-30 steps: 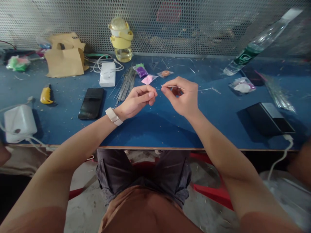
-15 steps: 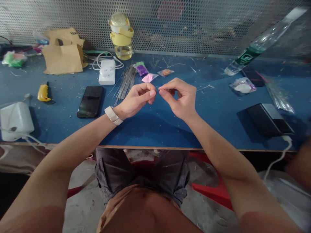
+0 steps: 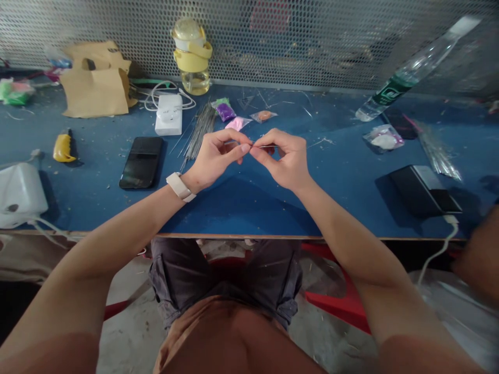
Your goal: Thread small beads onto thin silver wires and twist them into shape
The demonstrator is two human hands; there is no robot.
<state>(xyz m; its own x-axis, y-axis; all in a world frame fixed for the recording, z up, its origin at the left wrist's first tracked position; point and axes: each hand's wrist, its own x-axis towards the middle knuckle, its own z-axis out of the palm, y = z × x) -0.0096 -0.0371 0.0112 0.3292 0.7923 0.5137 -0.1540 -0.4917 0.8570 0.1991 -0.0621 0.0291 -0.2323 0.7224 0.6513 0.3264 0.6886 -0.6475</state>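
Over the blue table, my left hand [image 3: 218, 156] and my right hand [image 3: 286, 158] meet at their fingertips. My right thumb and forefinger pinch a thin wire [image 3: 270, 146], a short stretch of which shows below the forefinger. The left thumb and forefinger are also pinched together against the right fingertips; what lies between them is too small to make out. Just behind my left hand lies a bundle of grey wires [image 3: 200, 127]. Beyond the hands are small clear bags with pink [image 3: 237, 123], purple [image 3: 225, 110] and orange [image 3: 263, 115] contents.
A phone [image 3: 141, 162], a white charger block [image 3: 169, 114] and a yellow tool [image 3: 63, 148] lie leftward. A yellow-lidded bottle [image 3: 193, 59] stands by the mesh panel [image 3: 331, 41]. To the right are a tilted water bottle [image 3: 413, 72], a dark box [image 3: 424, 191] and more wires [image 3: 438, 150].
My hands have come together: the small gap between their fingertips has closed. The whole view has shifted slightly, with things on the table appearing a little further left.
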